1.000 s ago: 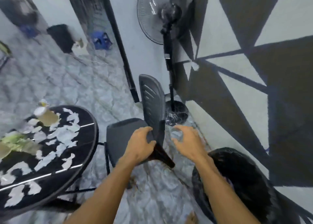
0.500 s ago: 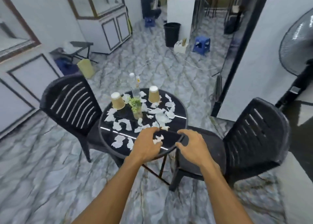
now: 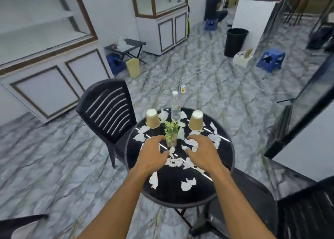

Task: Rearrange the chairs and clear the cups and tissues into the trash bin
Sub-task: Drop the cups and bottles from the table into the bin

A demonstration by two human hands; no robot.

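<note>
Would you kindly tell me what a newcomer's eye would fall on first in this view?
The round black table in the centre, littered with torn white tissue pieces, catches the eye first, with the left hand and right hand held over it. Two upturned paper cups stand at its far side, flanking a small plant and a water bottle. A black trash bin stands far back on the right.
</note>
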